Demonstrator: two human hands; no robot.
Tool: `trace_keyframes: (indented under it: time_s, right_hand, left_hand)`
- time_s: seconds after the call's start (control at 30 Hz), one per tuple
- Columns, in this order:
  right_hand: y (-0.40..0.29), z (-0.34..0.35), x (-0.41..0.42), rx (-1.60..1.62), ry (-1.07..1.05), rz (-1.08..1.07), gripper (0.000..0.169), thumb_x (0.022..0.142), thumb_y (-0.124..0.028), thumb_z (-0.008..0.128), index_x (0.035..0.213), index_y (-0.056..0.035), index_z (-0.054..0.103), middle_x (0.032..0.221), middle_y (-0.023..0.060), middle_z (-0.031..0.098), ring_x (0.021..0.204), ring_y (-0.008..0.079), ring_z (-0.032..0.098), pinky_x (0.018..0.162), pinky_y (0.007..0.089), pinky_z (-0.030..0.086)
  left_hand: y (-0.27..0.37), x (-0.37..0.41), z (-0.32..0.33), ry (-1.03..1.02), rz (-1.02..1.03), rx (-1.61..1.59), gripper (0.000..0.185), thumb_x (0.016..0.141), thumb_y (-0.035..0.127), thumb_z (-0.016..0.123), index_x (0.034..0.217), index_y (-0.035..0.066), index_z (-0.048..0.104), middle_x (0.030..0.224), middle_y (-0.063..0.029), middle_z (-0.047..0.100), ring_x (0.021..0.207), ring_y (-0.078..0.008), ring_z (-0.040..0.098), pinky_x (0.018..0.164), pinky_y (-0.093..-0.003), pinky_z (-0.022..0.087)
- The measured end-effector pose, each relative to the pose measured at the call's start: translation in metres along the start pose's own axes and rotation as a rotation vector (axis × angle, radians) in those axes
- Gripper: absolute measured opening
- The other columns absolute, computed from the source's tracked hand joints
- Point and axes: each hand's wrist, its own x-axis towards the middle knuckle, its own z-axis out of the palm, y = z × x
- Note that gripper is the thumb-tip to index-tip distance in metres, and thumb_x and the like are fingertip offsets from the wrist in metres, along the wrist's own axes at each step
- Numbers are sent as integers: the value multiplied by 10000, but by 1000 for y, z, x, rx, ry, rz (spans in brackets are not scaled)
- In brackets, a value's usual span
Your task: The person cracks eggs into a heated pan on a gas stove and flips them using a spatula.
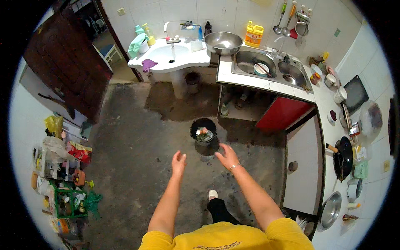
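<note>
Both of my hands reach forward over the concrete floor with nothing in them. My left hand (179, 163) has its fingers bent, thumb apart from the fingertips. Further right, my right hand (227, 157) is spread with a gap between thumb and fingers, a bracelet at its wrist. The thing nearest to both is a black bucket (203, 141) on the floor ahead, which neither hand appears to touch. Inside it lie eggshells (201, 131), green scraps and what looks like clear plastic.
Ahead stand a white washbasin (162, 54) and a steel double sink (242, 59) holding a bowl (261, 69). A red cabinet door (284, 112) hangs below the counter. A wok (343, 159) rests on the right counter. Loaded shelves (56, 168) line the left wall, near a wooden door (65, 59).
</note>
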Motion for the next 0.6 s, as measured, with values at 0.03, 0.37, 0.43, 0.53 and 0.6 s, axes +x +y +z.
trace_keyframes:
  time_s: [0.03,0.37,0.43,0.53,0.6]
  right_hand:
    - [30,4,-17,8,-12,54,532,802,-335,605,1219,-41,455,1263,169,452,1159,326,439,954,395,374]
    - [120,-5,-219,112,181,373,496,791,-321,612,1182,-36,503,1075,143,605,1031,270,567,877,365,440]
    - [124,-3,-260,162,431,304,394,803,-318,598,1067,-28,561,958,134,632,905,265,598,793,364,462]
    - [115,-13,-335,312,642,354,290,829,-299,586,893,-17,589,772,82,621,723,185,602,645,314,464]
    - [93,-10,-403,287,791,360,300,854,-283,564,723,-12,565,634,39,577,560,125,571,518,278,427]
  left_hand:
    - [-8,-10,-8,0,-34,19,455,852,194,586,1260,56,437,1153,-72,517,894,-157,549,688,-290,460]
    - [-25,-90,-87,-21,106,326,368,845,239,581,533,87,458,495,-5,419,462,-111,382,464,-274,321]
    - [-43,-96,-97,-223,197,211,152,824,113,582,689,71,527,627,-4,483,546,-103,425,501,-250,354]
    - [-52,-140,-77,-411,293,241,260,793,-26,564,1032,64,517,853,-28,521,718,-113,494,576,-238,411]
    - [-45,-202,-65,-440,235,130,295,794,-38,558,1066,64,507,862,-44,527,693,-123,509,562,-251,418]
